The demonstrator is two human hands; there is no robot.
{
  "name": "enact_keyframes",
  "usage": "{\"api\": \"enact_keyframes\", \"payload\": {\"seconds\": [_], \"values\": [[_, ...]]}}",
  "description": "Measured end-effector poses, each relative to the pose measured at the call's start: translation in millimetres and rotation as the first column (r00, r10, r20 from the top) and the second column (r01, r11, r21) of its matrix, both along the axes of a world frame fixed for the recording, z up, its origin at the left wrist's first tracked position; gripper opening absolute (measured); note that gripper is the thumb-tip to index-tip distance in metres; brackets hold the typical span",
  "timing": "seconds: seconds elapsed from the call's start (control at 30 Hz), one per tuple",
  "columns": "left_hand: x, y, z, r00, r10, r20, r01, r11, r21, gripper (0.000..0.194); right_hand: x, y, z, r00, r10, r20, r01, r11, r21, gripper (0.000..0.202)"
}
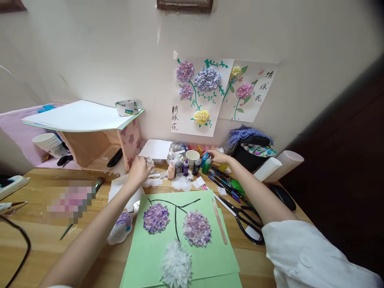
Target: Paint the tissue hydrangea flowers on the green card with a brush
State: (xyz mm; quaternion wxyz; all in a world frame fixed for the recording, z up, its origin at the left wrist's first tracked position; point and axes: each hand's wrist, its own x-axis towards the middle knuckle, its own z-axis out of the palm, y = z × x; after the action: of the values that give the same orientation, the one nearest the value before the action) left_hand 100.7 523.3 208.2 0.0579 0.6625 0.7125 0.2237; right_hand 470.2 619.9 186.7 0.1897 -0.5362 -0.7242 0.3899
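At the back of the table, my left hand is closed round a small white paint bottle with a nozzle. My right hand reaches to the back right, its fingertips on a blue paint bottle. Between my hands stand a peach bottle, a grey one, a purple bottle and a black bottle; a green bottle stands just before the blue one. Closer to me lies green paper with two purple paper-shred blossoms, one white blossom and black painted stems.
Black-handled scissors, several pens and a wooden stick lie right of the paper. A paper cup stands behind the bottles. At left are a paint-stained white palette, a brush and a fabric box.
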Motion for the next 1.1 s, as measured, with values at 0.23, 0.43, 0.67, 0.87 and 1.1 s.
{"api": "enact_keyframes", "payload": {"seconds": [0.23, 0.43, 0.67, 0.87, 1.1], "values": [[-2.9, 17.8, -6.5, 0.979, -0.012, 0.205, 0.031, 0.996, -0.088, 0.036, -3.8, -56.9, 55.0, 0.898, -0.366, -0.242, 0.434, 0.824, 0.365, 0.016], [-20.7, -40.5, 36.0, 0.826, -0.139, 0.547, 0.078, 0.988, 0.133, 0.042, -78.1, -170.6, 65.8, 0.824, -0.241, -0.513, 0.431, 0.854, 0.291, 0.019], [-23.0, -132.1, 35.0, 0.503, -0.233, 0.832, 0.177, 0.970, 0.165, 0.059, -224.9, -242.0, 26.0, 0.336, -0.331, -0.882, 0.036, 0.940, -0.339, 0.055], [-52.3, -144.7, 15.8, 0.418, -0.274, 0.866, 0.313, 0.939, 0.146, 0.051, -267.3, -236.4, 12.3, 0.344, -0.320, -0.883, 0.163, 0.946, -0.279, 0.052], [-96.0, -139.8, 7.8, 0.508, -0.388, 0.769, 0.479, 0.869, 0.123, 0.051, -264.3, -225.3, 8.5, 0.575, -0.252, -0.778, 0.226, 0.963, -0.145, 0.038]]}}
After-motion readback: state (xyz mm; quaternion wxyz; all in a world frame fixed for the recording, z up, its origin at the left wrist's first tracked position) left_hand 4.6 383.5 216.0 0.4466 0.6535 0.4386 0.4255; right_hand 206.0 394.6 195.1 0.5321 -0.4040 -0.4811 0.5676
